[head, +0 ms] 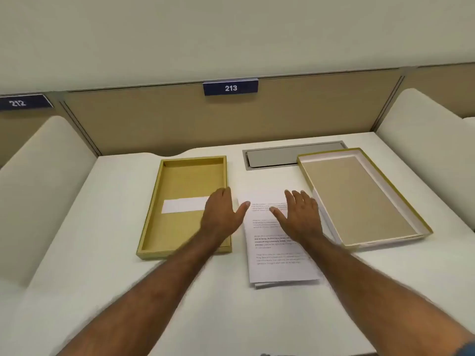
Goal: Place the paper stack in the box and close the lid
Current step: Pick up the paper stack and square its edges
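1. Reaching with both hands, we hover over the paper stack, which lies on the bench between the open box and its upturned lid.
2. Our left hand and right hand are spread flat, fingers open, gripping nothing.
3. Next, we judge, we must pinch the stack's edges and lift it evenly.
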